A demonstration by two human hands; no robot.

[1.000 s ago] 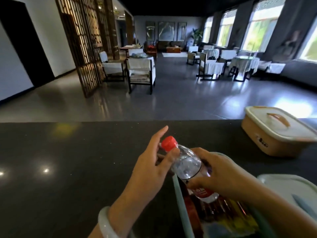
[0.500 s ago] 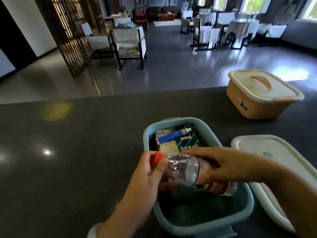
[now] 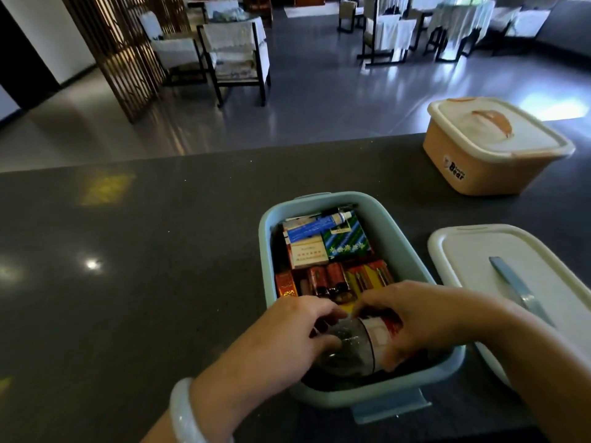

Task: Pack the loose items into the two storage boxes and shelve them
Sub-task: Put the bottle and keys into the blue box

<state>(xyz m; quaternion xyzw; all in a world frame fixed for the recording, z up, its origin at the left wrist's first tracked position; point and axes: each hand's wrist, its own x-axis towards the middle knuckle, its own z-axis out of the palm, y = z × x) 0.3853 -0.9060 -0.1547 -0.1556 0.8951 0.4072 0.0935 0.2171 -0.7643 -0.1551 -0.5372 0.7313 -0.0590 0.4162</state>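
**Supervisor:** What have you got closest to you?

**Operator:** I see both hands inside the near end of the open pale blue plastic storage box (image 3: 265,238). My left hand (image 3: 284,334) curls round one end of a small clear plastic bottle with a red label (image 3: 358,343), and my right hand (image 3: 419,318) grips the label end. The bottle lies on its side, low in the box. Its cap is hidden under my left fingers.

**Supervisor:** Anything else in that box?

**Operator:** Beyond the bottle I see a row of red and gold battery packs (image 3: 339,282), then a white and red carton (image 3: 308,255), a green patterned packet (image 3: 347,239) and a blue and white tube (image 3: 319,223) at the far end. I'd call it nearly full.

**Supervisor:** And its lid?

**Operator:** The white rectangular lid with a blue handle (image 3: 473,251) lies flat on the dark speckled countertop (image 3: 128,282), just right of the box, so it is not yet fitted.

**Supervisor:** The second box?

**Operator:** The orange plastic storage box with a white lid (image 3: 489,151) sits at the counter's far right edge, lidded. I can't see into it.

**Supervisor:** So what's left?

**Operator:** I judge packing almost done. I see no loose items on the counter. Releasing the bottle, lidding the blue box and shelving both boxes remain. No shelf is in view, only chairs (image 3: 236,49) on the floor beyond.
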